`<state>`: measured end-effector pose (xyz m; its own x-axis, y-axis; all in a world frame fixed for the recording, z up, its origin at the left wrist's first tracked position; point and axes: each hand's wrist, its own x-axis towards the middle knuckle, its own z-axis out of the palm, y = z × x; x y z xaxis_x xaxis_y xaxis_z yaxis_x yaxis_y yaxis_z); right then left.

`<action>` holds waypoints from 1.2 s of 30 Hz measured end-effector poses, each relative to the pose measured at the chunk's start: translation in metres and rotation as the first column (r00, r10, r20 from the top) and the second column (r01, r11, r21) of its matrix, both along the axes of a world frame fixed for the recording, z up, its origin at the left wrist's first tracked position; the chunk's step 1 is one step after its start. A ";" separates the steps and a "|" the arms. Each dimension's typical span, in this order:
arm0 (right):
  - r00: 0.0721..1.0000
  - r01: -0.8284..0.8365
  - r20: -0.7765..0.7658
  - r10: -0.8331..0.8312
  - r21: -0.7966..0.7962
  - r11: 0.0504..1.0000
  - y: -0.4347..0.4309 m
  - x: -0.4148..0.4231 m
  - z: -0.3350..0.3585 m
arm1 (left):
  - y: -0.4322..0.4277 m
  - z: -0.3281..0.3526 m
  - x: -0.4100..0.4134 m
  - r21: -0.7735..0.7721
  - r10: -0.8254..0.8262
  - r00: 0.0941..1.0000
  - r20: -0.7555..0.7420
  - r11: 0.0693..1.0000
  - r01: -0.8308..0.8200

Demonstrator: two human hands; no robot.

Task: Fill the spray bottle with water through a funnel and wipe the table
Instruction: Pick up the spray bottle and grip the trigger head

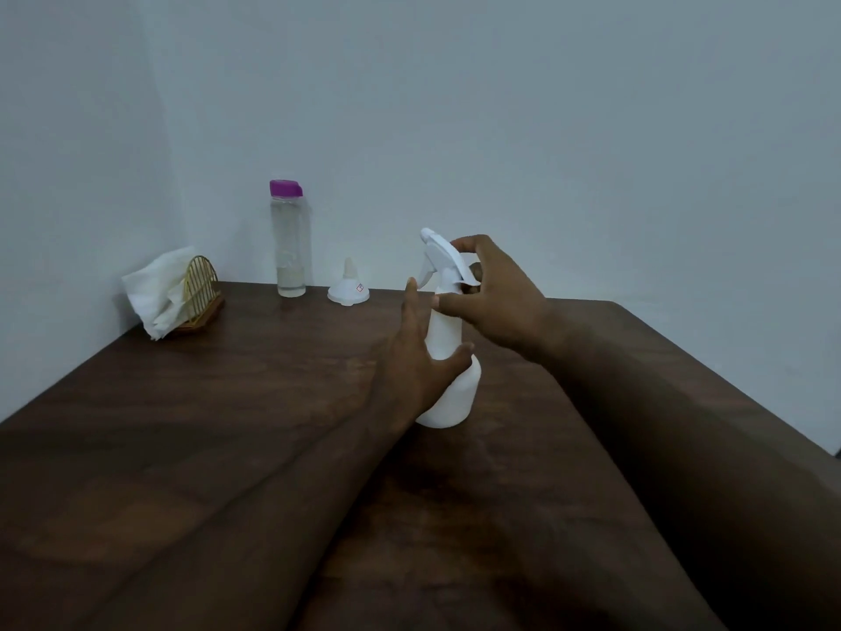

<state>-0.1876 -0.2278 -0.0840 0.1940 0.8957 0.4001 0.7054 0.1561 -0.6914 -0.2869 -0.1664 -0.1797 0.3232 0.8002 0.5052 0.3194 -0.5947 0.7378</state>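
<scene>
A white spray bottle (pixel 455 384) stands upright near the middle of the dark wooden table (pixel 227 403). My left hand (pixel 416 357) holds its body, thumb curled round the front and fingers behind. My right hand (pixel 496 293) grips the white trigger head at the top, fingers curled over the nozzle and neck. A small white funnel (pixel 348 286) sits upside down at the table's far edge. Left of it stands a clear water bottle (pixel 290 239) with a purple cap, shut and partly filled.
A gold wire napkin holder (pixel 200 289) with white tissues (pixel 157 296) stands at the far left corner by the wall. The table's right edge runs diagonally at the far right. Bare walls rise behind the table.
</scene>
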 end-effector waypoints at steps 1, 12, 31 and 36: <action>0.998 -0.050 -0.035 0.048 -0.043 0.998 -0.001 0.002 0.004 | 0.001 0.000 -0.002 -0.011 -0.003 1.000 0.004 1.000 0.003; 0.968 0.058 0.251 -0.016 -0.159 0.986 0.007 -0.009 0.033 | 0.006 0.000 -0.007 0.021 -0.049 0.999 0.015 0.999 0.048; 0.737 0.051 -0.674 0.046 0.123 0.991 -0.026 0.075 0.010 | 0.003 -0.001 -0.017 0.067 0.161 0.986 0.048 0.984 -0.164; 0.547 0.146 -0.832 -0.093 -0.014 0.989 -0.031 0.078 -0.041 | 0.014 -0.004 -0.018 0.201 0.209 0.974 0.083 0.954 -0.222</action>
